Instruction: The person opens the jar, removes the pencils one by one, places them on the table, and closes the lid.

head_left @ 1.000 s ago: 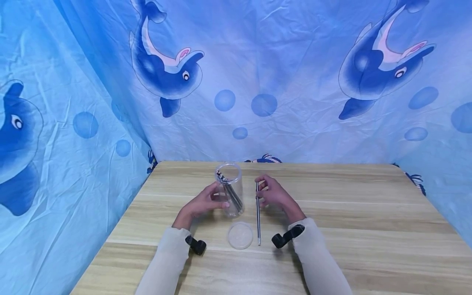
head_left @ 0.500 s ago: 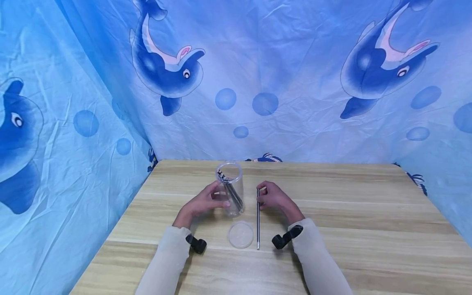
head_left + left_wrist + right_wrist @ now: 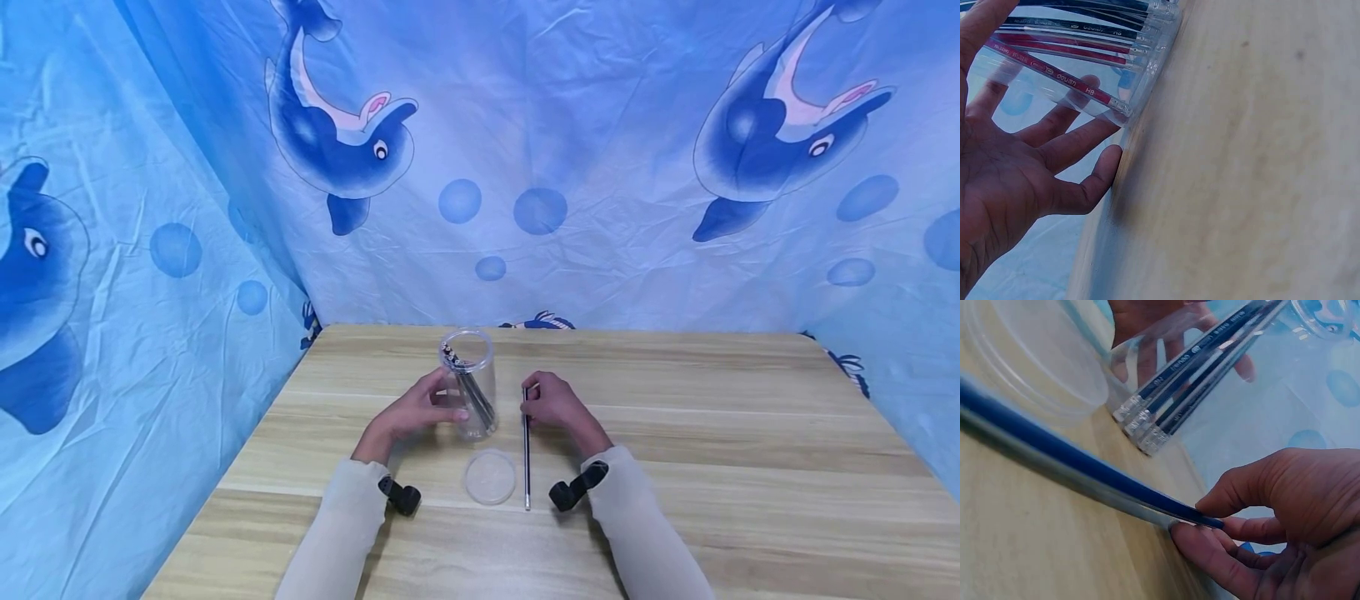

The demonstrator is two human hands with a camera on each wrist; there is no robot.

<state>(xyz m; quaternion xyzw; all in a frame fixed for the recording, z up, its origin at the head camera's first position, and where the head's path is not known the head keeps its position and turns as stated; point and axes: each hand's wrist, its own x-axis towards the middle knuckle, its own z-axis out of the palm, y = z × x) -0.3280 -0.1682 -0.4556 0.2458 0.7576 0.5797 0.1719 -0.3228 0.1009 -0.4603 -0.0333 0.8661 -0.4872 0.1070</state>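
Note:
A clear plastic jar (image 3: 488, 383) stands without its lid near the middle of the wooden table. Several pencils (image 3: 1060, 75) with metal ends lean inside it, red and dark ones in the left wrist view. My left hand (image 3: 414, 408) grips the jar's side, thumb in front and fingers round behind. To the jar's right, my right hand (image 3: 553, 400) pinches the far end of a dark blue pencil (image 3: 527, 458) between thumb and fingers. That pencil lies low over the table, pointing towards me. A greenish strip runs beside it in the right wrist view; whether it is a shadow I cannot tell.
A round translucent lid (image 3: 490, 477) lies flat on the table (image 3: 750, 467), in front of the jar and just left of the held pencil. Blue cloth (image 3: 615, 275) printed with dolphins hangs behind the table and on its left.
My right hand has come down and a little towards me, bringing the pencil nearer to the front. The left hand and the jar have stayed in place.

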